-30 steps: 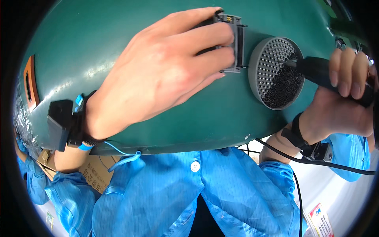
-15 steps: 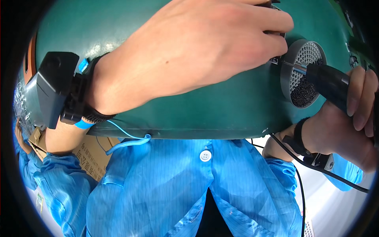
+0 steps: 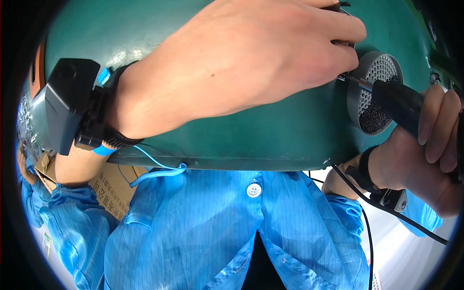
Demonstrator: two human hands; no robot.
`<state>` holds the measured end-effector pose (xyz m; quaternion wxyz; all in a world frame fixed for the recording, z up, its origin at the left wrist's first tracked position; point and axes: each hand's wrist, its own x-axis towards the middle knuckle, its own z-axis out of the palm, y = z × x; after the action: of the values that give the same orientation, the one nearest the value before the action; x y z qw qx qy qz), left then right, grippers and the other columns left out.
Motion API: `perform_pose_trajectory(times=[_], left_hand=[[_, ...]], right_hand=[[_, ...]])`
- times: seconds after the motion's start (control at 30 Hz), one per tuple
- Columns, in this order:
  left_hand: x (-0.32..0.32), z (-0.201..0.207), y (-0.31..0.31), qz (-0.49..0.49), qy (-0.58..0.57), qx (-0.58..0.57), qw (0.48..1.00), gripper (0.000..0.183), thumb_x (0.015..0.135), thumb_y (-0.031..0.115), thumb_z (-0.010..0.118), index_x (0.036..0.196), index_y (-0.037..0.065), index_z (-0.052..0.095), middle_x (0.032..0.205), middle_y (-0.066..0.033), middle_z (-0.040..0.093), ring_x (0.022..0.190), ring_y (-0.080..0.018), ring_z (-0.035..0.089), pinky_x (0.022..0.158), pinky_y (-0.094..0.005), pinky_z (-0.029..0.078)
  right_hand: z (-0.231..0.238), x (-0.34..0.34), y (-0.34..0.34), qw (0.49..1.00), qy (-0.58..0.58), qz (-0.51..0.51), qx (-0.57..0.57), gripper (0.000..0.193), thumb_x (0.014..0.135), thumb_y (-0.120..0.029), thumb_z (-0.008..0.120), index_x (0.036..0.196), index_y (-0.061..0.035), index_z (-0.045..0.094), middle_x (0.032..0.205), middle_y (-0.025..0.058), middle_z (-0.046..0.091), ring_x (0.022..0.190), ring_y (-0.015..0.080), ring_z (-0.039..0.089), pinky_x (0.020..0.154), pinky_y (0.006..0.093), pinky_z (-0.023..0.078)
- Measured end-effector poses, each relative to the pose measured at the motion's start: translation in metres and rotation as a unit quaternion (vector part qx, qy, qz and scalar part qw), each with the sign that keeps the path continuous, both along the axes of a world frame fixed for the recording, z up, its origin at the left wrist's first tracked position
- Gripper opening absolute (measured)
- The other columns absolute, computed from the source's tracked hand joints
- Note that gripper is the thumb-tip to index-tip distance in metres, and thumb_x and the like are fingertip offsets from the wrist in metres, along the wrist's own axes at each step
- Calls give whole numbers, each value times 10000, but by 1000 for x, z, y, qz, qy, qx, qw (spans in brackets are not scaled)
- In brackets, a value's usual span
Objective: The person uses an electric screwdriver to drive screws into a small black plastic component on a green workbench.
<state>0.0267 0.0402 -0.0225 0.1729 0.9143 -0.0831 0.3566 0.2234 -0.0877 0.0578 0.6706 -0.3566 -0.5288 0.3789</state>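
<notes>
My left hand [image 3: 285,46] reaches across the green mat with its fingers curled round a small dark part [image 3: 342,76]. Most of that part is hidden under the hand; only bits of its edges show. In my right hand [image 3: 420,159] is a black electric screwdriver [image 3: 398,104], held from the right with the fingers wrapped round its body. Its thin metal bit points left and meets the part's edge beside my left fingers. Beneath the screwdriver lies a round grey dish [image 3: 352,110] with a perforated bottom, holding a heap of small dark screws [image 3: 373,120].
A green mat [image 3: 270,130] covers the table. A black device [image 3: 70,106] is strapped to my left wrist, near a coiled blue cord [image 3: 162,175]. The black cable [image 3: 369,198] runs by my right forearm. A cardboard box [image 3: 113,191] and another person's hand [image 3: 21,157] are at left.
The screwdriver's bit has moved left from over the dish to the part at my left hand. My left hand has shifted slightly right.
</notes>
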Motion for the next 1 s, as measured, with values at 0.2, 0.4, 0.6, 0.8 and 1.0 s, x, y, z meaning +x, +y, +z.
perform_pose_trajectory(times=[0.2, 0.4, 0.6, 0.8, 1.0], left_hand=[[2, -1, 0, 0, -3, 6, 1000, 132, 820, 128, 652, 886, 44, 575, 1010, -95, 497, 947, -242, 521, 834, -293, 490], [-2, 4, -3, -5, -7, 7, 1000, 137, 819, 123, 659, 895, 38, 582, 1012, -98, 502, 955, -248, 531, 839, -300, 494], [-1, 6, 1, -5, -9, 14, 1000, 142, 819, 118, 666, 903, 33, 590, 1015, -101, 508, 964, -254, 541, 844, -307, 499], [8, -6, 1, -15, -57, 24, 998, 147, 818, 113, 673, 912, 28, 597, 1017, -104, 513, 972, -260, 552, 849, -314, 504], [4, -13, 5, -20, -3, -1, 1000, 194, 822, 86, 762, 947, -6, 647, 1008, -128, 588, 911, -286, 606, 858, -368, 544]], right_hand=[[3, 1, -2, 1000, 1, 4, 6, 333, 1002, -292, 443, 786, -62, 551, 549, 45, 458, 375, 178, 433, 288, 341, 382], [-4, -12, 0, 1000, 1, 15, 6, 330, 1003, -292, 442, 792, -61, 547, 550, 45, 456, 375, 179, 433, 288, 343, 382], [-11, -16, -2, 1000, 1, 10, 4, 327, 1004, -292, 440, 797, -61, 544, 551, 46, 454, 376, 180, 432, 288, 344, 383], [2, 9, -13, 999, -9, -49, 1, 324, 1005, -292, 439, 803, -60, 540, 552, 47, 453, 376, 181, 431, 287, 346, 383], [28, 31, -28, 998, -25, -65, 3, 321, 1006, -291, 437, 809, -59, 536, 553, 47, 451, 376, 182, 430, 287, 347, 384]])
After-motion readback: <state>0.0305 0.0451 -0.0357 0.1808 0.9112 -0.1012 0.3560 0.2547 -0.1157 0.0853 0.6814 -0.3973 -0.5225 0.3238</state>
